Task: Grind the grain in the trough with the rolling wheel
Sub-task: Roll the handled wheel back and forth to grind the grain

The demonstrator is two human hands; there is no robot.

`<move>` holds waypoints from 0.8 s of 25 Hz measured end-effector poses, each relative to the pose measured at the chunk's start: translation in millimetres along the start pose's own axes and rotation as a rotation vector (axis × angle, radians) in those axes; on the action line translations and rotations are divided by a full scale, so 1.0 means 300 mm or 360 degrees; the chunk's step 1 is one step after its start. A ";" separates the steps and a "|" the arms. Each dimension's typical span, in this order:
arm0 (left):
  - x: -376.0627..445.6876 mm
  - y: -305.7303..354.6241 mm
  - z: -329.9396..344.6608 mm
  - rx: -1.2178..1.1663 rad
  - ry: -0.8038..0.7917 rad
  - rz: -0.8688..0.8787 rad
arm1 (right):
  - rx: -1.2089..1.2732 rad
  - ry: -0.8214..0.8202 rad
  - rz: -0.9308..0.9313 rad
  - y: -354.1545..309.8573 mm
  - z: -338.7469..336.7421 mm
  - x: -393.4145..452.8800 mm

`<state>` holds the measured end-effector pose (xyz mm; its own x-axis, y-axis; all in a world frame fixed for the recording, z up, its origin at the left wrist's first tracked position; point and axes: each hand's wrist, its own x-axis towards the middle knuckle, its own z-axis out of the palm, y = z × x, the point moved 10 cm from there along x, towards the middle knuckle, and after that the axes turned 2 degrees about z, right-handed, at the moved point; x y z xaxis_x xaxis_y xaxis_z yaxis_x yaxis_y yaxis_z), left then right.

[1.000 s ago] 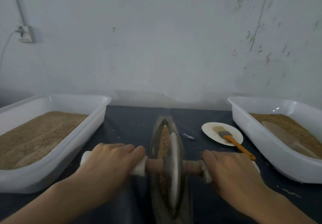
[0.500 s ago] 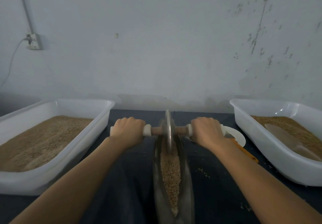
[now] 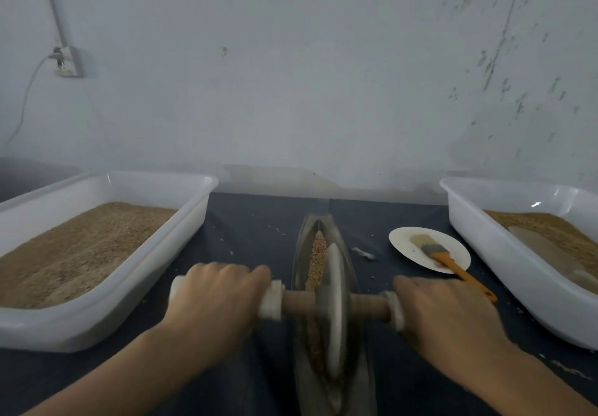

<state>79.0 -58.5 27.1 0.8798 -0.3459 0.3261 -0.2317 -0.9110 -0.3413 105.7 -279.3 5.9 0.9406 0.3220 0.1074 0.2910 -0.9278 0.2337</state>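
Observation:
A narrow boat-shaped metal trough lies lengthwise on the dark table in front of me, with brown grain showing in its far half. The metal rolling wheel stands upright in the trough's near half, on a wooden axle with white-wrapped ends. My left hand grips the left end of the axle. My right hand grips the right end. The wheel hides the grain beneath it.
A white tub of grain stands at the left, and another white tub with grain and a pale scoop stands at the right. A small white plate holds an orange-handled brush. Loose grains dot the table.
The wheel rolled from the near part of the trough to the far end, then came back toward me. Both hands kept their grip and my arms drew back.

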 end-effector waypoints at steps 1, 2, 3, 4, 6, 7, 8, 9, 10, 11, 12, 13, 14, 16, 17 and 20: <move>0.064 -0.022 0.041 0.0014 -0.0055 -0.0093 | 0.0010 0.0151 0.0032 0.008 -0.007 0.059; 0.135 -0.049 0.068 -0.0010 -0.0062 -0.0180 | 0.0020 0.0252 0.0082 0.024 -0.008 0.128; 0.208 -0.076 0.093 -0.0033 -0.0053 -0.0233 | 0.0020 0.0314 0.0128 0.041 -0.010 0.205; 0.276 -0.099 0.110 -0.0023 -0.0042 -0.0253 | -0.0005 0.0343 0.0148 0.051 -0.013 0.275; 0.369 -0.134 0.128 -0.0018 -0.0018 -0.0273 | -0.0088 0.0398 0.0157 0.062 -0.034 0.382; 0.388 -0.141 0.135 -0.0040 -0.0011 -0.0277 | -0.0105 0.0434 0.0155 0.061 -0.050 0.403; 0.385 -0.142 0.141 -0.0044 -0.0019 -0.0282 | -0.0112 0.0449 0.0157 0.056 -0.055 0.400; 0.365 -0.136 0.141 -0.0043 -0.0033 -0.0279 | -0.0107 0.0459 0.0153 0.050 -0.061 0.374; 0.330 -0.126 0.142 -0.0079 -0.0069 -0.0265 | -0.0099 0.0457 0.0127 0.040 -0.067 0.331; 0.279 -0.112 0.143 -0.0155 -0.0124 -0.0240 | -0.0113 0.0461 0.0070 0.022 -0.072 0.274; 0.215 -0.097 0.150 -0.0233 -0.0176 -0.0205 | -0.0147 0.0476 -0.0011 -0.001 -0.076 0.205; 0.145 -0.081 0.150 -0.0284 -0.0196 -0.0163 | -0.0175 0.0522 -0.0103 -0.026 -0.087 0.128; 0.078 -0.062 0.117 -0.0291 -0.0134 -0.0113 | -0.0166 0.0605 -0.0188 -0.049 -0.111 0.050; -0.027 -0.015 0.022 -0.0235 0.0164 0.0043 | -0.0077 0.0818 -0.0277 -0.067 -0.171 -0.071; -0.052 0.000 -0.002 -0.0225 0.0221 0.0085 | -0.0048 0.0796 -0.0268 -0.065 -0.174 -0.085; 0.017 0.003 0.051 -0.0101 0.0003 0.0022 | -0.0075 0.0469 -0.0175 -0.058 -0.097 0.009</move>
<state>89.5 -57.7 14.7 0.8755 -0.3588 0.3237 -0.2695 -0.9185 -0.2892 98.2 -256.8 30.1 0.8108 0.4669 0.3529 0.3732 -0.8769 0.3029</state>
